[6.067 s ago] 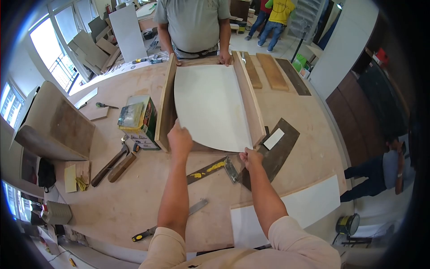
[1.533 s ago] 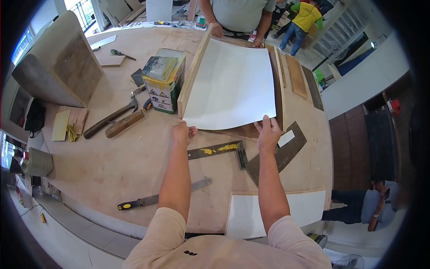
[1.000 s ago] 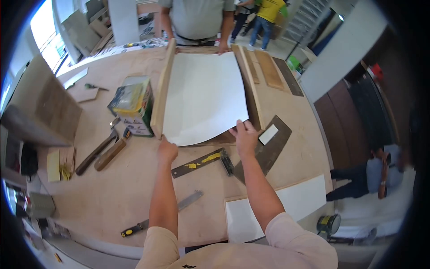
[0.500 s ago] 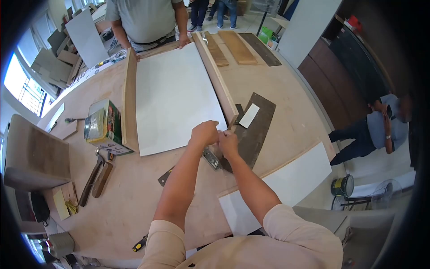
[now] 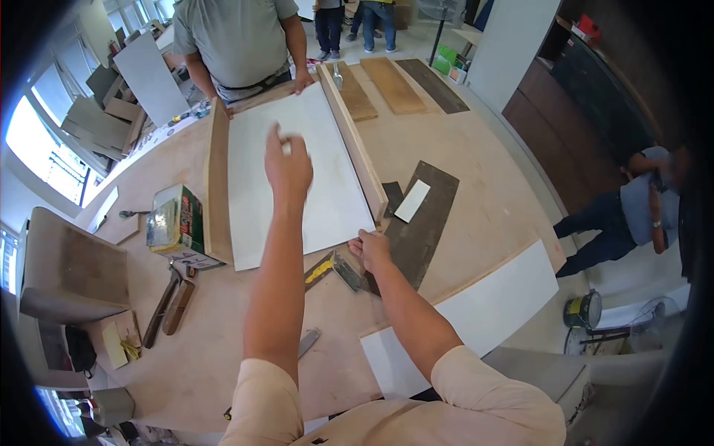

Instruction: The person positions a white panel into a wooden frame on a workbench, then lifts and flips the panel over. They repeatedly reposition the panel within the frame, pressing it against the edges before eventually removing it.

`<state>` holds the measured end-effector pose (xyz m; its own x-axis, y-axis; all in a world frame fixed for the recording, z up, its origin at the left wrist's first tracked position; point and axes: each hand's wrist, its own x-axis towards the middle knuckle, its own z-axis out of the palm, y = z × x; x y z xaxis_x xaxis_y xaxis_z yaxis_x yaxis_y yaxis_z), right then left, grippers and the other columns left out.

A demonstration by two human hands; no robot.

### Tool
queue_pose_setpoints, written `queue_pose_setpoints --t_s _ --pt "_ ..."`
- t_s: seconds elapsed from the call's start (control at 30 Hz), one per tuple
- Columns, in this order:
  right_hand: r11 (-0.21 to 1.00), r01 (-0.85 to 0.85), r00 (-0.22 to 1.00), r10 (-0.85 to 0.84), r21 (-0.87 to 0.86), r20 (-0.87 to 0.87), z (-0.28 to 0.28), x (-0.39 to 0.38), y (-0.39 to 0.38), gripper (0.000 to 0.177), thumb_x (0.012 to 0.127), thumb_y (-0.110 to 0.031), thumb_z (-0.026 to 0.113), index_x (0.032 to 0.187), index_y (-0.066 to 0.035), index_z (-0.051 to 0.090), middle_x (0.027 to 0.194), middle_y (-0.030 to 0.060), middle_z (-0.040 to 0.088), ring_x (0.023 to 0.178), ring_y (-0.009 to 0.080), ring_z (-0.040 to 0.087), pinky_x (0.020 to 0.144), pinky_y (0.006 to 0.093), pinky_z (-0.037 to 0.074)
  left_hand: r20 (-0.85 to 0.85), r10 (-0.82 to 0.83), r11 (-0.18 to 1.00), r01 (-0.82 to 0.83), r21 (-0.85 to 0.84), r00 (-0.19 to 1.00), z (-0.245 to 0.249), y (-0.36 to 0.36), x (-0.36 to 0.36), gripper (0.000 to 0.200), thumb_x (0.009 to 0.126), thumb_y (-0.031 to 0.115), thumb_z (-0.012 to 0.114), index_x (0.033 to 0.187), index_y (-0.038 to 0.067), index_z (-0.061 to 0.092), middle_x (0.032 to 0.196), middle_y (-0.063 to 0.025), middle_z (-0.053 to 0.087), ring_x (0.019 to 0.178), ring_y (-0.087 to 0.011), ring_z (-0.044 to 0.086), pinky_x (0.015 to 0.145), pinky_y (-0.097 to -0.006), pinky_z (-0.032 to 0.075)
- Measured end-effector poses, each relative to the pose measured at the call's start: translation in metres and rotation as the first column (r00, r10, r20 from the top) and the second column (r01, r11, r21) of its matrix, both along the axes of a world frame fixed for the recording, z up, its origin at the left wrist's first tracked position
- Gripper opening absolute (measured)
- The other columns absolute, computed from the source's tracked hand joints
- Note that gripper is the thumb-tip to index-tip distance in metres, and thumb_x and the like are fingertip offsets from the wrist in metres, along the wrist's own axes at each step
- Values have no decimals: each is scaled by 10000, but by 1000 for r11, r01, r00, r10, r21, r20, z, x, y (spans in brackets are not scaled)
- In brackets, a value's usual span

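A large white sheet point(image 5: 297, 186) lies between two upright wooden side boards, the left board point(image 5: 217, 178) and the right board point(image 5: 355, 149). My left hand point(image 5: 288, 167) is raised over the sheet, slightly blurred, thumb and fingers apart, holding nothing I can see. At the sheet's near right corner, my right hand point(image 5: 372, 249) is closed, its fingers pinching the edge. Just left of that hand are a metal tool point(image 5: 347, 271) and a flat blade with a yellow mark point(image 5: 320, 271). Another person's hands point(image 5: 301, 80) rest at the far end of the boards.
A square tin point(image 5: 177, 223) stands against the left board. Hand tools, including a wooden-bodied one point(image 5: 176, 301), lie nearby. On the right are a dark board point(image 5: 424, 238) with a small white piece point(image 5: 413, 201) and a white panel point(image 5: 483, 305). Planks point(image 5: 394, 85) lie at the back.
My left hand has left the near right corner and moved up and left over the sheet. My right hand stays at the corner, slightly lower. The flat blade beneath shows more.
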<state>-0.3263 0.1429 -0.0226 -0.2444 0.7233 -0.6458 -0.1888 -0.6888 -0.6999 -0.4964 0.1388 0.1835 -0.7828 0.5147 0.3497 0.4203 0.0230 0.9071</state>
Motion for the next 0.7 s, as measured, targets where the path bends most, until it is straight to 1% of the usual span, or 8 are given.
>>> queue_pose_setpoints --t_s 0.07,0.1,0.23,0.33,0.43,0.53,0.63,0.7 --pt "1000 8 1000 -8 -16 1 0 -2 2 153 959 -136 572 968 16 561 874 104 605 743 198 654 642 316 581 173 -105 987 124 -102 979 -1 -60 36 472 928 173 576 1342 -35 490 963 -122 648 737 -179 632 701 -310 506" --pt "1000 4 1000 -4 -20 7 -1 -2 1 150 957 -133 572 968 16 560 869 104 602 737 200 652 639 320 581 174 -168 978 186 -93 970 -28 -87 44 439 937 158 568 1329 -30 506 930 -86 643 647 -119 593 616 -260 483" --pt "1000 -26 1000 26 -2 -15 -4 3 -1 137 945 -120 574 965 15 564 852 99 600 702 203 644 620 319 578 432 -253 866 401 -297 866 -81 -199 86 378 935 140 546 1259 -54 560 843 -56 654 663 -101 574 627 -245 470" --pt "998 -55 998 55 43 -2 -1 9 -8 125 924 -103 590 969 12 568 826 89 596 694 191 632 590 305 563 605 -297 820 522 -234 738 -107 -268 105 358 936 118 545 1248 -56 564 880 -49 649 707 -103 571 651 -246 472" --pt "943 -297 941 262 151 213 -7 20 -8 252 884 -150 625 1058 30 586 925 154 658 788 265 667 672 358 564 672 -372 751 633 -187 640 -111 -314 123 346 944 117 558 1244 -55 564 907 -48 644 735 -106 570 668 -247 475" --pt "663 -621 600 58 418 798 19 28 -23 419 857 -181 607 1213 33 550 1083 224 668 958 342 668 814 417 537 696 -406 657 718 -228 592 -94 -344 137 340 953 124 573 1242 -57 563 921 -50 643 750 -109 573 680 -248 480" --pt "571 -763 406 57 303 912 62 30 -36 524 848 -183 569 1320 26 479 1194 246 629 1082 369 629 924 434 490 664 -432 658 717 -231 610 -88 -369 148 339 956 131 585 1238 -55 567 920 -54 650 755 -113 585 692 -251 489" --pt "532 -821 319 123 209 940 58 27 -30 539 849 -156 549 1347 21 450 1178 249 635 1083 372 629 922 442 493 636 -419 697 679 -232 648 -89 -390 152 337 955 131 591 1237 -53 570 920 -56 656 757 -116 595 701 -252 496"
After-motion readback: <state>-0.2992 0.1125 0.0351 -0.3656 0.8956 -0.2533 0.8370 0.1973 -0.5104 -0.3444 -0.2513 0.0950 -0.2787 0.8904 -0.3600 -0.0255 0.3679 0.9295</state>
